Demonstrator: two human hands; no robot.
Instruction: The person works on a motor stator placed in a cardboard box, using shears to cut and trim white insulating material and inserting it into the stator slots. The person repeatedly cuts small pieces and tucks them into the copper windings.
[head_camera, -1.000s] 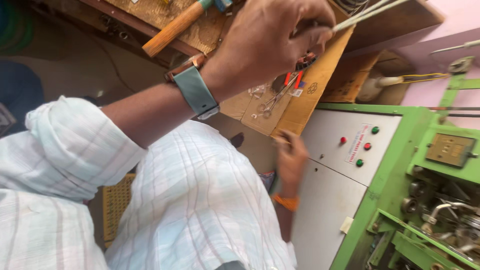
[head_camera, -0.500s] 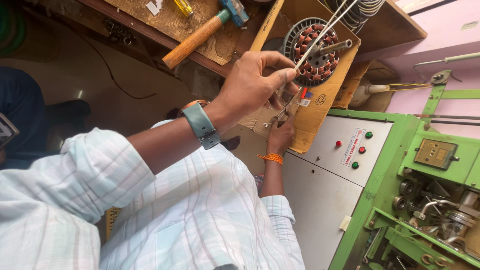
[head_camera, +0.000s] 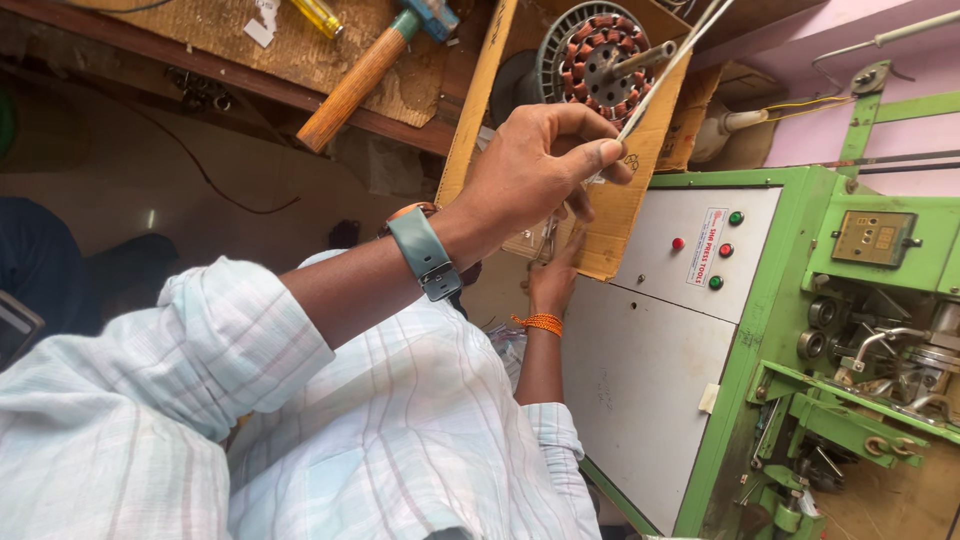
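L hand (head_camera: 535, 170) pinches a thin white sleeve strip (head_camera: 660, 80) between thumb and forefinger; fingers closed on it, just near of the round stator w/ copper-red windings (head_camera: 600, 60) that sits far-centre on a brown cardboard sheet (head_camera: 610, 205). R hand (head_camera: 555, 280) is lower, behind the cardboard edge; can't tell its grip. To do this well: keep the pinch close to the strip's tip, line it w/ a slot, feed straight, don't kink. Wooden-handled hammer (head_camera: 350, 85) lies far-left; green machine (head_camera: 790, 300) at right.

We see open room left of the cardboard sheet (head_camera: 610, 215); the green machine (head_camera: 800, 300) blocks us on the right, worktop (head_camera: 200, 40) edge above.
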